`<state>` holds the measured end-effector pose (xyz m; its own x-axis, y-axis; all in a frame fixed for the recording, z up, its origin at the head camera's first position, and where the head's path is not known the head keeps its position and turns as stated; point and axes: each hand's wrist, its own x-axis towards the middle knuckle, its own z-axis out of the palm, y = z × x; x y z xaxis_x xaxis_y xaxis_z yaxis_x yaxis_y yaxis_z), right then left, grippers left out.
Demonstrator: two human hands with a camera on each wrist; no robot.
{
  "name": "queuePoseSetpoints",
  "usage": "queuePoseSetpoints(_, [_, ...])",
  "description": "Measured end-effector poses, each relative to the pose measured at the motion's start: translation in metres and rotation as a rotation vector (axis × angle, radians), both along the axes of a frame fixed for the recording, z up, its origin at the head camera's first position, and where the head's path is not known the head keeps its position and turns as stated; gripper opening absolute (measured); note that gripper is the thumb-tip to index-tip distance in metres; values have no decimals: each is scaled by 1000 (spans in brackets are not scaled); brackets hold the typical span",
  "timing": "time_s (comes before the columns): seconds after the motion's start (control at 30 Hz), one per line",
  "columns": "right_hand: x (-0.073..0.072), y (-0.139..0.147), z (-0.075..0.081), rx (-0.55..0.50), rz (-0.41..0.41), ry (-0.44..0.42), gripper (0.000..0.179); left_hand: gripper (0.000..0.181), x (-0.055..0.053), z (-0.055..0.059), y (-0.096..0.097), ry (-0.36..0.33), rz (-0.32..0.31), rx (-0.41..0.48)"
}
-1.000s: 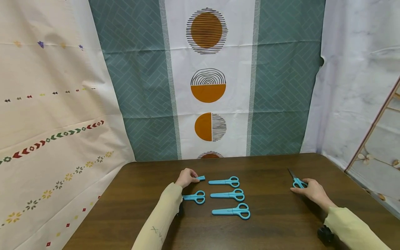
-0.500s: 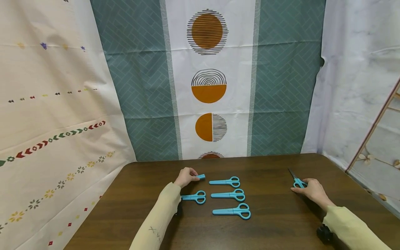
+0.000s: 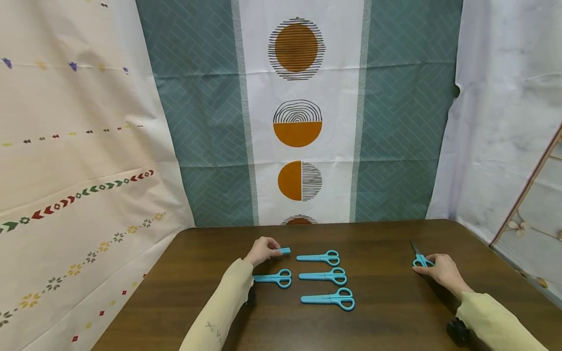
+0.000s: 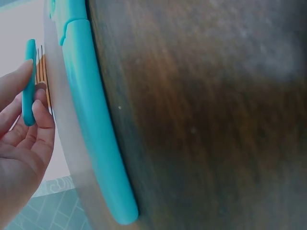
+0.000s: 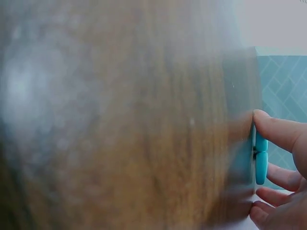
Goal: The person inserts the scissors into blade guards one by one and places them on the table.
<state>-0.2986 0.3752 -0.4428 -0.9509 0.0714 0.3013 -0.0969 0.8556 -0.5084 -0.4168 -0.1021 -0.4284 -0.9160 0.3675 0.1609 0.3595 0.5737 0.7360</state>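
Observation:
My left hand (image 3: 263,250) pinches a light-blue scissors sheath (image 3: 285,250) between thumb and fingers at the back left of the table. In the left wrist view the sheath (image 4: 29,86) stands edge-on in the fingertips. At the right, my right hand (image 3: 442,269) grips blue-handled scissors (image 3: 422,261) by the finger loops, their bare blades pointing to the back left. The right wrist view shows the handle (image 5: 261,165) edge-on by the thumb, low at the tabletop. Close to the left forearm lie sheathed scissors (image 3: 272,278), their tip hidden by the sleeve.
Three more sheathed scissors lie in a column mid-table: a back pair (image 3: 318,258), a middle pair (image 3: 322,276) and a front pair (image 3: 327,298), loops to the right. The dark wooden table (image 3: 373,321) ends at a patterned curtain (image 3: 303,146) behind.
The whole head view has shifted slightly right and down. Both hands keep their holds on the sheath and the scissors, almost still relative to the table.

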Motion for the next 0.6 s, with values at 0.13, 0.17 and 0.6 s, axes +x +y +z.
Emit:
queuePoseSetpoints(0.13, [-1,1,0,-9,-15,-19,56,13,1,1,2,10,-24,1])
queuePoseSetpoints(0.17, [-1,1,0,-8,-22,-21,58,13,2,2,2,14,-29,5])
queuePoseSetpoints(0.6, [0,5,1,-27,-112,-92,75,13,8,11,6,54,-82,22])
